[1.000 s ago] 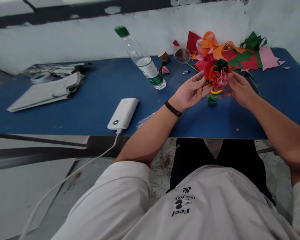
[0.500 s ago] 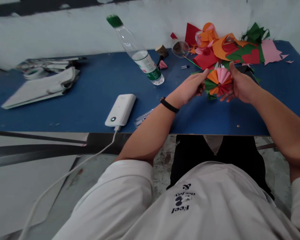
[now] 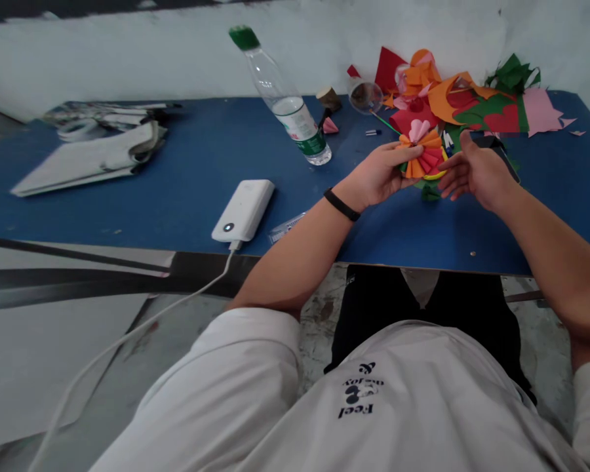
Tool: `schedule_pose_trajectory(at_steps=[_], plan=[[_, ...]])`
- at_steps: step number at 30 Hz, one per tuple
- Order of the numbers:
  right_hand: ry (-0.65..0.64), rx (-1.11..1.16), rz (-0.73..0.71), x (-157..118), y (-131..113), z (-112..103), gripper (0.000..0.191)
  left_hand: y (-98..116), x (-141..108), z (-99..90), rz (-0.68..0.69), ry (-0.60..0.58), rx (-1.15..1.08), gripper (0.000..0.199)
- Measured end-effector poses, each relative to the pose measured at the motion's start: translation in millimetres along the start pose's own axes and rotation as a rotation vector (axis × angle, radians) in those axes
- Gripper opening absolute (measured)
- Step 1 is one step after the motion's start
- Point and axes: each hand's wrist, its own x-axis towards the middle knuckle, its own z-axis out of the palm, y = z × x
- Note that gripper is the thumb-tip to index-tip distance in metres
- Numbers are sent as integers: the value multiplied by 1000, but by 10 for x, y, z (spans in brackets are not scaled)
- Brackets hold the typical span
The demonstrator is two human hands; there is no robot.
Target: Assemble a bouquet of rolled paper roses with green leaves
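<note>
My left hand (image 3: 384, 172) pinches a folded paper flower (image 3: 427, 158) with pleated orange, pink and red petals, thumb on top and fingers beneath. Some yellow shows along the flower's right edge, and a bit of green sits by my left fingers. Just right of the flower is my right hand (image 3: 476, 172), its fingers apart and nothing in it; whether a fingertip brushes the flower's edge I cannot tell. Below the flower, a small green paper piece (image 3: 430, 193) rests on the blue table (image 3: 187, 177). A dark flat object (image 3: 501, 154) lies partly hidden behind my right hand.
Cut paper in red, orange, green and pink (image 3: 491, 108) is heaped at the back right. Near it are a clear plastic cup (image 3: 366, 97) and a cork-like piece (image 3: 328, 99). Left stand a plastic bottle (image 3: 297, 124), a cabled white power bank (image 3: 244, 210) and a folded cloth bag (image 3: 86, 157).
My right hand has let go of the paper flower and opened beside it. The flower has turned and tilted in my left hand. The whole view has shifted slightly.
</note>
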Motion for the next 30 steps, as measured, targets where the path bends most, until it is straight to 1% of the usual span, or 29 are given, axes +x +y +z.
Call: schedule_pose_trajectory(at_steps=[1, 2, 3, 4, 5, 6, 8, 11, 14, 16, 19, 21, 23, 28, 30], plan=[[56, -129, -109, 15, 43, -14, 83, 19, -1, -15, 19, -4, -2, 7], [93, -280, -230, 33, 88, -27, 71, 38, -1, -32, 33, -12, -2, 6], [83, -445, -347, 53, 134, -40, 56, 56, 1, -51, 43, -20, -2, 6], [28, -595, -442, 73, 178, -52, 41, 72, 2, -70, 48, -24, -3, 8], [-35, -721, -507, 92, 218, -64, 32, 88, 3, -88, 48, -26, -6, 10], [-105, -815, -534, 108, 250, -74, 30, 103, 3, -104, 45, -25, -8, 12], [-203, -901, -520, 127, 287, -92, 32, 131, 5, -129, 29, -23, -11, 19], [-235, -883, -449, 123, 268, -116, 26, 174, 10, -149, -28, -7, -2, 30], [-275, -865, -411, 102, 199, -143, 21, 196, 21, -160, -86, 31, 13, 36], [-304, -842, -401, 88, 156, -158, 19, 187, 39, -173, -113, 36, 26, 36], [-315, -742, -395, 72, 118, -168, 27, 148, 73, -200, -144, 22, 69, 28], [-304, -645, -392, 62, 106, -166, 35, 124, 85, -213, -141, 4, 116, 16], [-271, -566, -384, 47, 91, -162, 38, 116, 82, -213, -131, -7, 168, 3], [-178, -525, -355, -31, 4, -168, 23, 129, 53, -193, -126, 18, 271, 11], [-132, -480, -332, -56, -35, -182, 23, 129, 57, -193, -120, 29, 267, 13]])
